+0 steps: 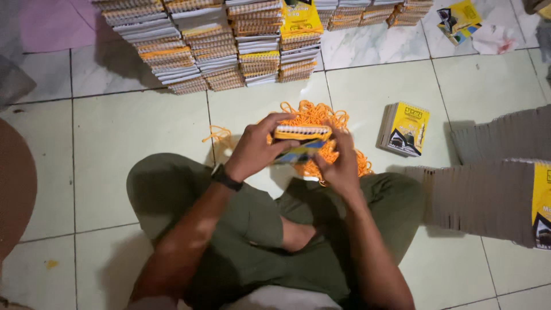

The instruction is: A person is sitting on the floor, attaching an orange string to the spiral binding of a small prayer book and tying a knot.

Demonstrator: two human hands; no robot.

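Observation:
I sit cross-legged on a tiled floor. My left hand (256,148) and my right hand (341,162) both grip a small spiral-bound yellow booklet (301,138), held edge-up above my lap. My left hand wraps its left end, thumb on the top edge. My right hand holds its right end from below. A black watch sits on my left wrist. Just beyond the booklet lies a heap of orange cord loops (317,117) on the floor, partly hidden by my hands.
Tall stacks of bound booklets (212,51) line the far side. A short pile of yellow booklets (404,129) lies to the right. Long rows of grey-edged booklets (493,189) lie at the right. A crumpled wrapper (493,40) lies far right.

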